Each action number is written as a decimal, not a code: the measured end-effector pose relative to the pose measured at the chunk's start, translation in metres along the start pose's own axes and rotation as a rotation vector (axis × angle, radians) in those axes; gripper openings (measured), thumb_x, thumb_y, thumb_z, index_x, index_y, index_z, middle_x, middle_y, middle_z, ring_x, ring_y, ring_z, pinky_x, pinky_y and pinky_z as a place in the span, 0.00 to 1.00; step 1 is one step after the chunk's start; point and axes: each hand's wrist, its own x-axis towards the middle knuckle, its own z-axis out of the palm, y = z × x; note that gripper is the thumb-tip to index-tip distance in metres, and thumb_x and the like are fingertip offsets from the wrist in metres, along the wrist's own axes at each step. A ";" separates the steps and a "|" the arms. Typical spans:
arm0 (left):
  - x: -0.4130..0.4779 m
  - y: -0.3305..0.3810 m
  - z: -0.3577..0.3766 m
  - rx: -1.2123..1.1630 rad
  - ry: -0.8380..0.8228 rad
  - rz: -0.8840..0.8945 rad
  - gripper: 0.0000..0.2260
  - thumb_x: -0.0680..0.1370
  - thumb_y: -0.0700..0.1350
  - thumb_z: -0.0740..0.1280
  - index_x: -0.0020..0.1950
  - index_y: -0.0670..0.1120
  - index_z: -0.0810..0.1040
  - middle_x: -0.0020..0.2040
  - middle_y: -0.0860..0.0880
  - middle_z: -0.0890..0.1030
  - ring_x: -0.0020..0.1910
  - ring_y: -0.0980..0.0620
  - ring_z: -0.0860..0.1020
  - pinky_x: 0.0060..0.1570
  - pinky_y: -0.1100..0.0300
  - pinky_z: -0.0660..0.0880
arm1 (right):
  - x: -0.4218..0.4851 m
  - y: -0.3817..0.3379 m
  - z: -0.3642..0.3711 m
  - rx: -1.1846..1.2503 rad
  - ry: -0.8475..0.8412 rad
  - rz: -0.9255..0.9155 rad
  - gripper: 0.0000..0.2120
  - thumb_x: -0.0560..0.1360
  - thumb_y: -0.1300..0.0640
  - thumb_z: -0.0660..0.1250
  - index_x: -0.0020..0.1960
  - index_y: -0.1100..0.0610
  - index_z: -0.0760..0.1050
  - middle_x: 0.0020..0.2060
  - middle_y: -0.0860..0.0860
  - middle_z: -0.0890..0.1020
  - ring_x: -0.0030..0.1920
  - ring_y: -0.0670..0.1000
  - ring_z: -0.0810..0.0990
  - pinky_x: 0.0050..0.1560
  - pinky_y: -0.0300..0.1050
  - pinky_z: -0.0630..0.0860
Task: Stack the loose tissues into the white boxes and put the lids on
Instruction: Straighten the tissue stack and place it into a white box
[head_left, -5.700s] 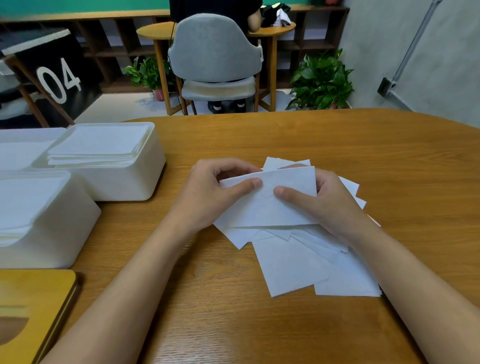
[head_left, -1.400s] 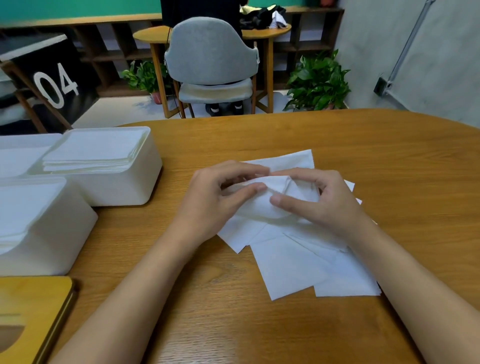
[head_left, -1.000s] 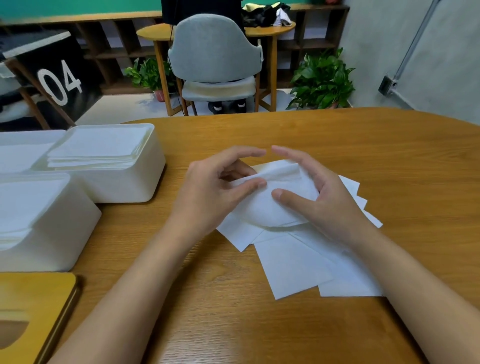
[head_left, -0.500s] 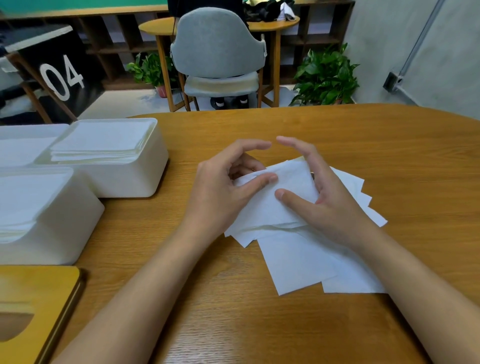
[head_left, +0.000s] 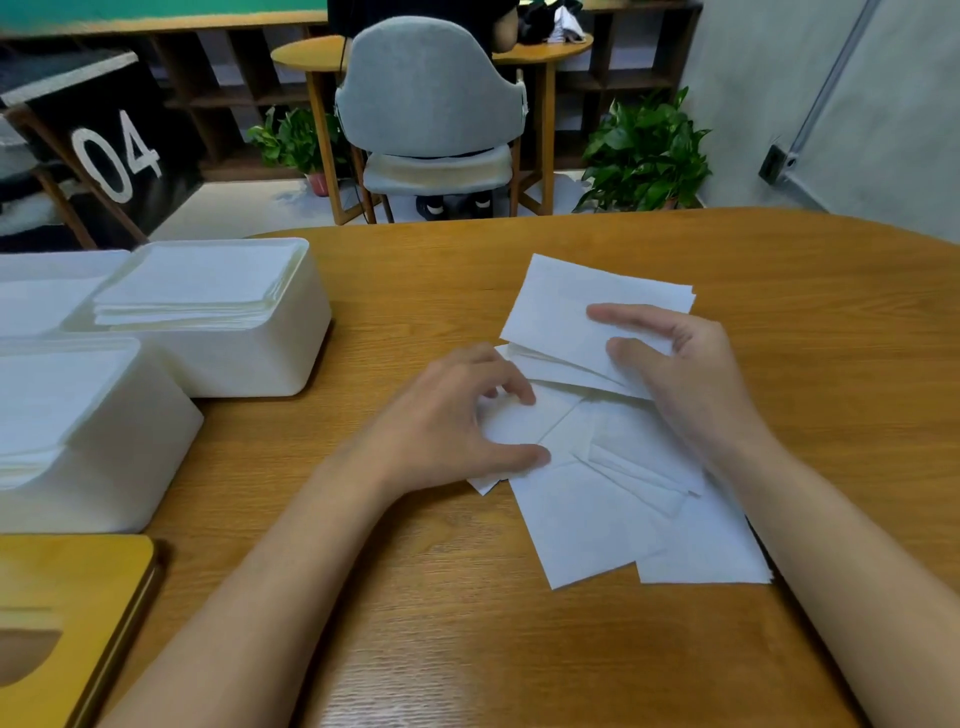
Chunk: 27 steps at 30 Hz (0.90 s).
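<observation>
Several loose white tissues (head_left: 587, 519) lie fanned on the wooden table (head_left: 467, 649) in front of me. My right hand (head_left: 691, 384) pinches a small stack of tissues (head_left: 571, 306) between thumb and fingers and holds it tilted above the far end of the pile. My left hand (head_left: 447, 431) rests on the pile's left side, its curled fingers and thumb pinching the top loose tissue. Two open white boxes stand at the left, the far box (head_left: 249, 358) and the near box (head_left: 119, 467), each filled with stacked tissues.
A third white box (head_left: 52, 260) shows at the far left edge. A yellow wooden lid (head_left: 67, 597) with an oval slot lies at the front left corner. Beyond the table stand a grey chair (head_left: 426, 88) and potted plants (head_left: 644, 150).
My right hand has lifted the gathered tissues up and away towards the far side. My left hand has let go of them and dropped onto the loose pile.
</observation>
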 end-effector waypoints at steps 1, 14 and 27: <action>-0.001 0.000 0.000 -0.004 0.005 -0.008 0.19 0.69 0.64 0.78 0.56 0.61 0.80 0.56 0.63 0.76 0.57 0.62 0.75 0.54 0.60 0.73 | 0.000 0.000 0.001 -0.007 -0.001 0.008 0.16 0.80 0.65 0.68 0.61 0.49 0.85 0.58 0.37 0.85 0.61 0.33 0.79 0.55 0.23 0.71; -0.003 0.009 -0.009 -0.062 0.297 0.126 0.04 0.75 0.42 0.70 0.48 0.49 0.82 0.41 0.57 0.84 0.43 0.56 0.82 0.43 0.61 0.77 | 0.000 -0.006 -0.001 -0.001 -0.047 -0.103 0.15 0.81 0.51 0.71 0.66 0.51 0.82 0.63 0.40 0.83 0.66 0.34 0.77 0.62 0.25 0.69; 0.001 0.017 -0.012 -0.582 0.438 0.027 0.06 0.80 0.37 0.73 0.53 0.46 0.86 0.49 0.52 0.86 0.45 0.54 0.84 0.49 0.62 0.78 | -0.019 -0.013 0.016 0.071 -0.205 -0.025 0.15 0.71 0.50 0.79 0.50 0.61 0.86 0.45 0.58 0.88 0.47 0.64 0.87 0.50 0.67 0.81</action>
